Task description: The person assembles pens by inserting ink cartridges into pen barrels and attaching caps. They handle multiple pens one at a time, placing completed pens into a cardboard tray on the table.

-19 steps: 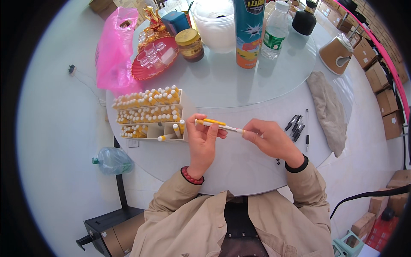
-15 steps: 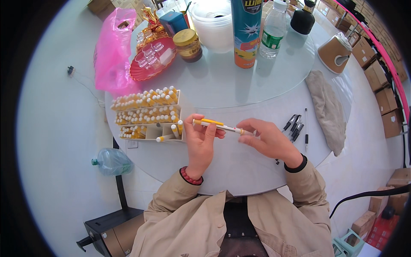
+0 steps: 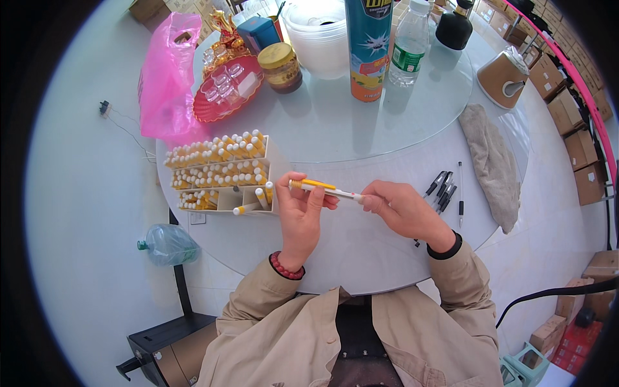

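My left hand (image 3: pixel 300 218) pinches the yellow-clipped end of a white pen (image 3: pixel 340 192), which lies almost level above the near part of the table. At the pen's other end, the fingertips of my right hand (image 3: pixel 405 208) are closed round the tip and partly hide it. To the left of my left hand stands a cream compartment box (image 3: pixel 276 161) packed with yellow pens with white ends (image 3: pixel 219 174). A few of these lean loosely in its front right compartment. Several black-capped pens (image 3: pixel 442 192) lie beyond my right wrist, beside a single slim pen (image 3: pixel 460 187).
A grey cloth (image 3: pixel 489 161) lies at the table's right edge. On the raised glass turntable (image 3: pixel 316 138) stand a spray can (image 3: pixel 369 58), a water bottle (image 3: pixel 409 51), a jar (image 3: pixel 281 68) and a red dish (image 3: pixel 209 109). A pink bag (image 3: pixel 166 77) hangs at the far left.
My right hand's fingers have closed onto the pen's tip, where they were spread loosely round it before. The left hand keeps its hold with hardly any movement.
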